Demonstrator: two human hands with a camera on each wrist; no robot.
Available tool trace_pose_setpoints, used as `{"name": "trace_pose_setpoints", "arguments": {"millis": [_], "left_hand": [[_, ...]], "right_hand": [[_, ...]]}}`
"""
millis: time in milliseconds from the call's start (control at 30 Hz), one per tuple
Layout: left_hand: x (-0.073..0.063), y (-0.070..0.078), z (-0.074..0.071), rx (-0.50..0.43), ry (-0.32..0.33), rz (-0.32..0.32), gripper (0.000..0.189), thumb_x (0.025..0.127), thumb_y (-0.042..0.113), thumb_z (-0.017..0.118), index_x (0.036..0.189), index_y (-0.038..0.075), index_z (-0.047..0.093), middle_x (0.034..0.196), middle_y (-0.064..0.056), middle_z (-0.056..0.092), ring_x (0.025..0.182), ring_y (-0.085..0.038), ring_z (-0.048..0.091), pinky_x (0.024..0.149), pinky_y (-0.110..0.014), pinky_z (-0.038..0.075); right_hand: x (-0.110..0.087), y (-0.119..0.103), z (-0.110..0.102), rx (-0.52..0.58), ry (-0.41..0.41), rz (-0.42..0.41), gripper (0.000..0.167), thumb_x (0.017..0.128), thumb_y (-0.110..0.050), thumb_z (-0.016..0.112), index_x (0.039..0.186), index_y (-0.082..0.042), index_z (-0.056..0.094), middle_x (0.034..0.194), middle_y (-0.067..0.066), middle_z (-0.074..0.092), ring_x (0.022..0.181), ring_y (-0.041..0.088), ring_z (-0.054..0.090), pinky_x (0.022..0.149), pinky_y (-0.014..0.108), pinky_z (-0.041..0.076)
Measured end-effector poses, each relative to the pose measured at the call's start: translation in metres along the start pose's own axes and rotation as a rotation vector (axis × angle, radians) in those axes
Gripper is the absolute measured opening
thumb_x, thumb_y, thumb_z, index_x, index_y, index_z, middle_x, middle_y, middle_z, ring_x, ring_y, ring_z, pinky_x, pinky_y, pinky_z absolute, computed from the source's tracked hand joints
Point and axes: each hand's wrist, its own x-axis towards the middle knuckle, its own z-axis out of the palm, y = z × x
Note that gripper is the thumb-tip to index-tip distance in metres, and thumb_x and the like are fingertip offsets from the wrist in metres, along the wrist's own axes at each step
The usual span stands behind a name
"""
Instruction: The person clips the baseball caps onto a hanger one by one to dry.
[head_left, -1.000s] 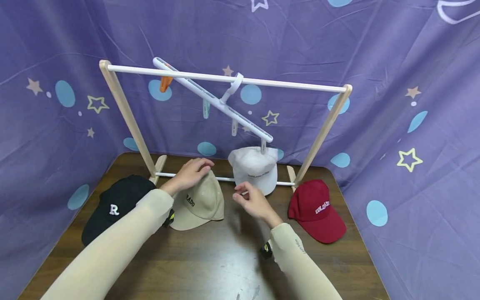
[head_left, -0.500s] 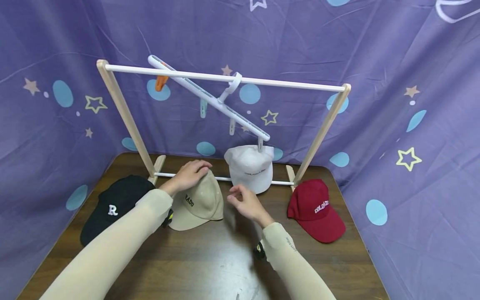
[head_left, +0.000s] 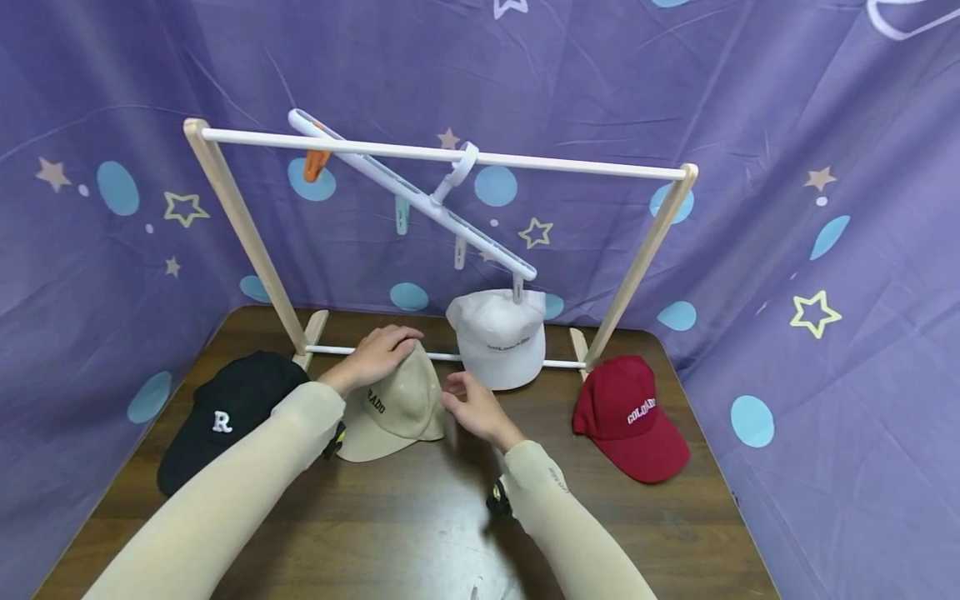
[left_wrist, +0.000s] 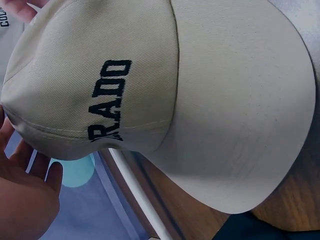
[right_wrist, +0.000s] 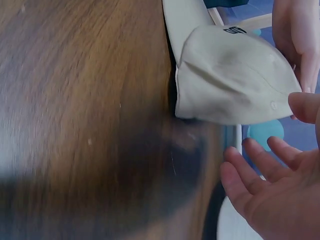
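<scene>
A beige baseball cap (head_left: 406,396) sits on the table between my two hands, its brim toward me. My left hand (head_left: 373,358) rests at the crown's upper left, and in the left wrist view its loosely bent fingers touch the crown's edge. My right hand (head_left: 480,411) is close to the cap's right side, thumb and fingers spread apart; in the right wrist view the thumb (right_wrist: 303,106) is right at the crown's edge. Behind them a white cap (head_left: 501,337) hangs from a clip (head_left: 518,288) at the low end of a tilted white hanger (head_left: 420,200).
The hanger hooks over the white bar (head_left: 570,166) of a wooden-legged rack. An orange clip (head_left: 315,164) and two paler clips are also on it. A black cap (head_left: 240,408) lies at left, a red cap (head_left: 626,417) at right. A purple curtain (head_left: 840,167) surrounds the table (head_left: 420,525).
My right hand has moved left, from in front of the white cap to the beige cap's right side. My left hand has stayed on the beige cap, which has barely shifted.
</scene>
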Motion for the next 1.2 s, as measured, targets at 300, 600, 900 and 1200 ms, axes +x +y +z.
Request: {"name": "trace_pose_setpoints", "arguments": {"millis": [300, 600, 900, 1200], "left_hand": [[-0.001, -0.002, 0.006, 0.004, -0.004, 0.017, 0.041, 0.114, 0.029, 0.044, 0.145, 0.012, 0.064, 0.143, -0.017, 0.063, 0.133, -0.043, 0.052, 0.112, -0.062, 0.035], [-0.005, 0.002, 0.003, -0.018, -0.013, -0.004, 0.042, 0.114, 0.031, 0.044, 0.144, 0.011, 0.064, 0.144, -0.017, 0.062, 0.132, -0.043, 0.051, 0.111, -0.062, 0.035], [-0.005, -0.001, 0.006, -0.001, -0.018, 0.006, 0.041, 0.114, 0.031, 0.044, 0.141, 0.010, 0.066, 0.142, -0.017, 0.063, 0.130, -0.043, 0.051, 0.111, -0.061, 0.035], [-0.008, 0.007, 0.000, -0.004, 0.003, -0.012, 0.030, 0.111, 0.033, 0.048, 0.121, 0.013, 0.070, 0.125, -0.013, 0.069, 0.124, -0.041, 0.054, 0.106, -0.063, 0.037]], "right_hand": [[0.011, -0.007, 0.022, 0.113, 0.023, 0.117, 0.047, 0.105, -0.031, 0.059, 0.142, -0.001, 0.060, 0.128, 0.015, 0.072, 0.121, 0.030, 0.067, 0.104, 0.045, 0.052], [0.015, -0.011, 0.030, 0.230, 0.075, 0.171, 0.037, 0.106, -0.031, 0.059, 0.127, -0.003, 0.070, 0.122, 0.011, 0.071, 0.107, 0.022, 0.065, 0.098, 0.042, 0.053], [0.016, -0.012, 0.032, 0.263, 0.077, 0.159, 0.021, 0.106, -0.020, 0.059, 0.101, -0.002, 0.070, 0.094, 0.005, 0.064, 0.084, 0.015, 0.055, 0.074, 0.029, 0.045], [0.015, -0.014, 0.026, 0.259, 0.091, 0.180, 0.021, 0.104, -0.019, 0.060, 0.100, -0.002, 0.070, 0.092, 0.005, 0.063, 0.083, 0.016, 0.054, 0.075, 0.030, 0.044]]}}
